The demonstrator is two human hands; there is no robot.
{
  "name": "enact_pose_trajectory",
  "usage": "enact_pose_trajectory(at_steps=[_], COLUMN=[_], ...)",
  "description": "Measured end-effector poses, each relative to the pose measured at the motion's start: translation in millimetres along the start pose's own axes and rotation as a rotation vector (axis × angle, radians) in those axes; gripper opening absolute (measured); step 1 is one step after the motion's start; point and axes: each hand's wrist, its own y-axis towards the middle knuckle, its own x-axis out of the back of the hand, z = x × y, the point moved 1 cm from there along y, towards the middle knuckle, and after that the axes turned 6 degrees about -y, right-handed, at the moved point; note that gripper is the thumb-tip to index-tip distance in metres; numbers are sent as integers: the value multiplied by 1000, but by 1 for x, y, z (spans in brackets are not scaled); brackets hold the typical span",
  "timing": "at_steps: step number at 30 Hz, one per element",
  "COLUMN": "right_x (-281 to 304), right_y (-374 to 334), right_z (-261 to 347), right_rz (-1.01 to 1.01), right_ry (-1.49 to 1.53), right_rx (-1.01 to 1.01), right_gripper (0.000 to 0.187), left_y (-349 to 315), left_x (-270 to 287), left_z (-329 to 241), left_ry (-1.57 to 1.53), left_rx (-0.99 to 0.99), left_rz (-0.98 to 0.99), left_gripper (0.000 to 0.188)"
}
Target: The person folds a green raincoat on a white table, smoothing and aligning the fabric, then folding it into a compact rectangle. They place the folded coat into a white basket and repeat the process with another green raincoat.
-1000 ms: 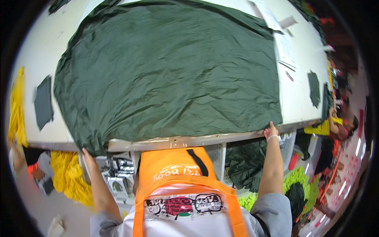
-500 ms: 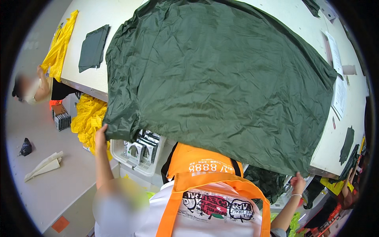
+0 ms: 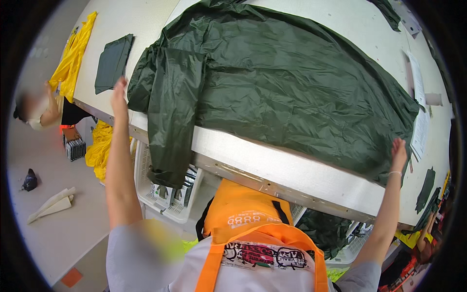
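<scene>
Across a pale surface (image 3: pixel 233 147), a dark green garment (image 3: pixel 292 97) lies spread and wrinkled, its near edge slanting down to the right. Toward its left end, a long sleeve-like length (image 3: pixel 176 107) lies folded over and hangs past the front edge, above a white basket (image 3: pixel 144 175) of flat packets. A person in an orange apron (image 3: pixel 245 204) reaches out with both arms. The left hand (image 3: pixel 119 97), empty, is raised just beside the garment's left side with fingers extended, near flat dark green pieces (image 3: pixel 114 63). The right hand (image 3: pixel 399 155), a pale band (image 3: pixel 395 173) at its wrist, is at the garment's right end; whether its fingers grip the cloth cannot be told. White papers (image 3: pixel 417 90) lie beyond it. At far left, a co-worker (image 3: pixel 47 114) stands by a bright yellow garment (image 3: pixel 75 56).
</scene>
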Motion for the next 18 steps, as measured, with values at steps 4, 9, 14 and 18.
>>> enact_pose_trajectory(at_steps=[4, 9, 14, 18], right_x=[-84, -125, -125, -134], right_y=[-126, -167, -162, -165], right_z=[8, -11, -8, 5], right_rz=[248, 285, 285, 195], right_ry=[-701, -1183, -1202, -1241], right_rx=[719, 623, 591, 598], right_gripper=[39, 60, 60, 62], left_y=[-50, -29, -4, -17], left_x=[-26, -8, -32, -54], left_z=[39, 72, 48, 45], left_ry=[-20, 474, 788, 980], left_rx=[93, 13, -42, 80], left_rz=[234, 353, 212, 148], left_gripper=[46, 36, 51, 58])
